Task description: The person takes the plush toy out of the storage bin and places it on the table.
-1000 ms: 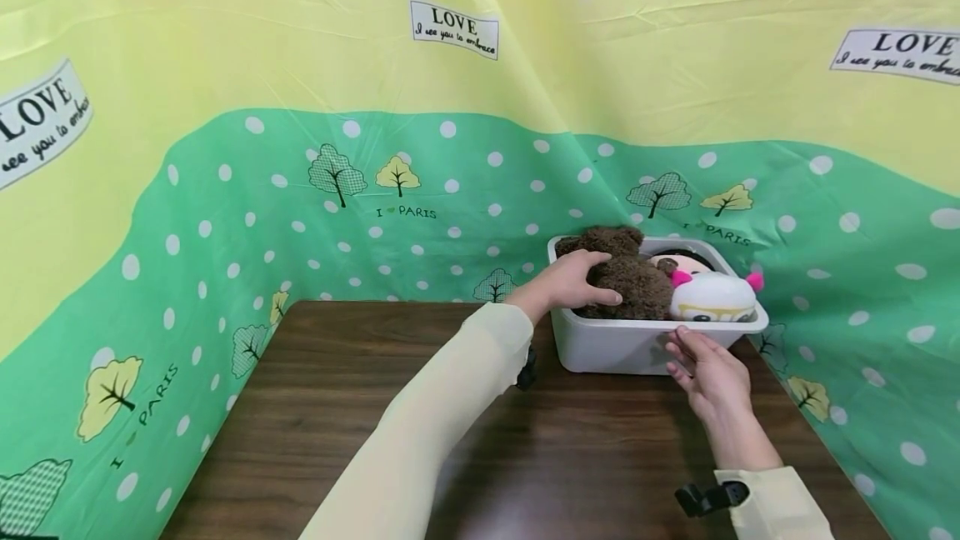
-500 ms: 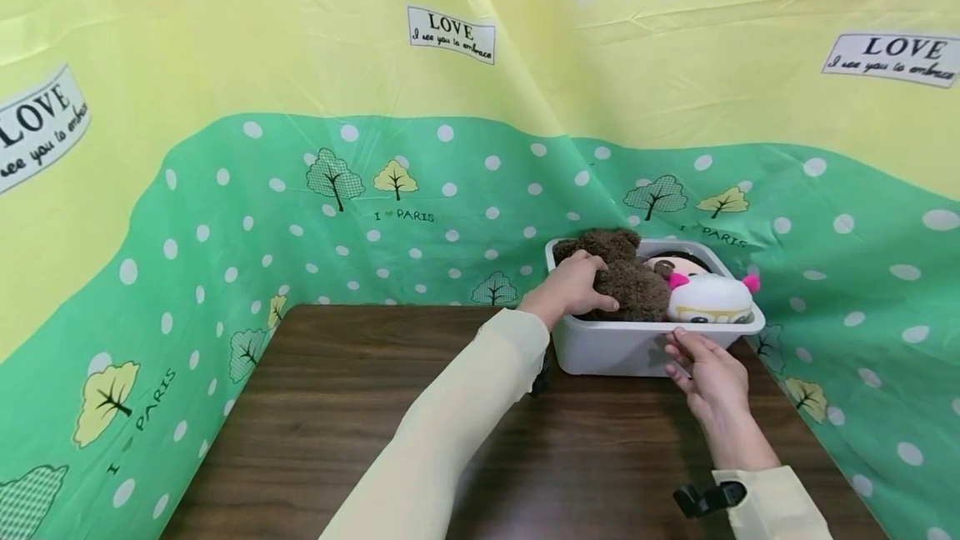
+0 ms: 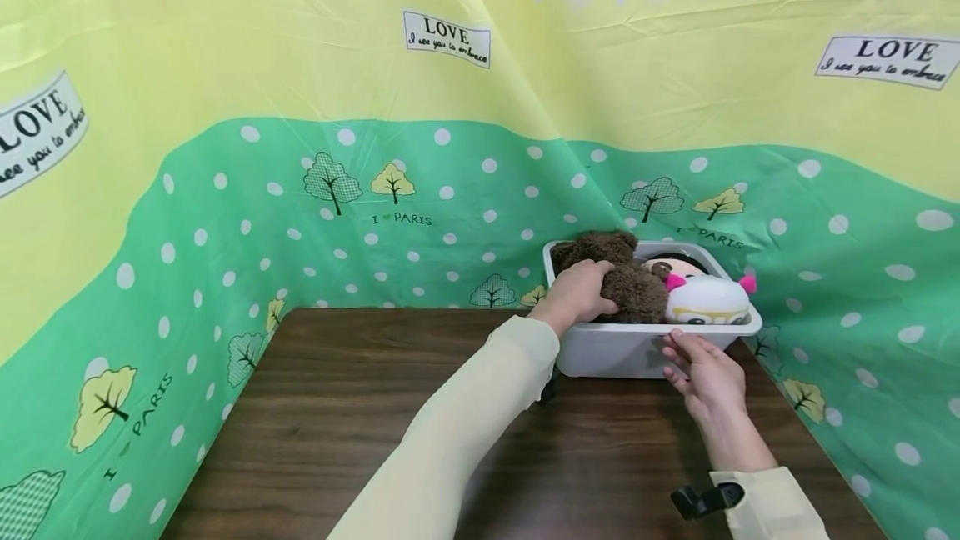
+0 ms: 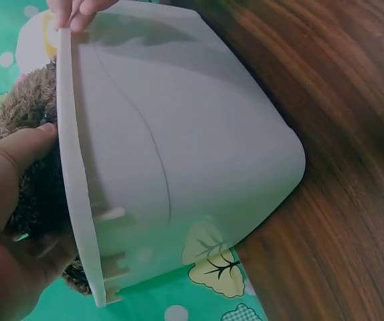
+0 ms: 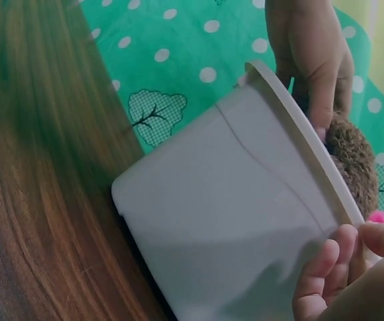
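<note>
A brown plush bear [image 3: 633, 292] lies in the left part of a light grey plastic bin [image 3: 611, 354]. My left hand [image 3: 576, 297] reaches over the bin's left end and grips the bear, its thumb [image 4: 28, 144] pressed into the fur near the rim; the far fingertips are hidden by the toy. With thumb and fingers my right hand [image 3: 711, 375] pinches the bin's front rim right of centre. Beside the bear is a white plush toy [image 3: 707, 297] with pink ears and yellow glasses. Behind it shows part of a pink-faced, dark-topped toy [image 3: 686, 261].
The bin stands at the back right of a dark wood table [image 3: 360, 407]. A green and yellow patterned cloth [image 3: 420, 190] hangs close behind it and along both sides.
My left hand has moved slightly down and right in the head view, its fingers and thumb closing together on the bear. My right hand stays at the rim.
</note>
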Available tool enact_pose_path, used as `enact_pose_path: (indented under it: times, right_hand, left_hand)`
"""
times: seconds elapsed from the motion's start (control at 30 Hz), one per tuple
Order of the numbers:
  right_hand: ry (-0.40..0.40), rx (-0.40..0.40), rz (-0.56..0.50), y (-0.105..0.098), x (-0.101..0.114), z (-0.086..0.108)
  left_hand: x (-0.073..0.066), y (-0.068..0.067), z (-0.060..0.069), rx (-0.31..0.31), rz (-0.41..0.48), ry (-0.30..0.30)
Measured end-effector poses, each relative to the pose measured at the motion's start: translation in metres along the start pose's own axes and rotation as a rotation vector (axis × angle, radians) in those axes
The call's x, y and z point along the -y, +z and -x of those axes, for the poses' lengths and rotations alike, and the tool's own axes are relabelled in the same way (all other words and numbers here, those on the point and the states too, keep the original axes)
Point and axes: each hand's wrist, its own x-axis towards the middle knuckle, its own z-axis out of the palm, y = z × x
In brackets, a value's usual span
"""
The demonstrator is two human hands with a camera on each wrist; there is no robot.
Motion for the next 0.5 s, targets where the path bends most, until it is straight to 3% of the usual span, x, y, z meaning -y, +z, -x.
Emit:
enact_pose_path:
  times: [0.2, 0.5]
  right_hand:
    - [0.006, 0.004, -0.014, 0.0012, 0.0007, -0.0007]
    - [0.001, -0.007, -0.008, 0.0039, -0.0001, 0.0002]
  left_hand:
    - [-0.0026, -0.0031, 0.0014, -0.020, -0.003, 0.004]
    - [-0.0040, -0.0088, 0.0048, -0.078, 0.148, -0.001]
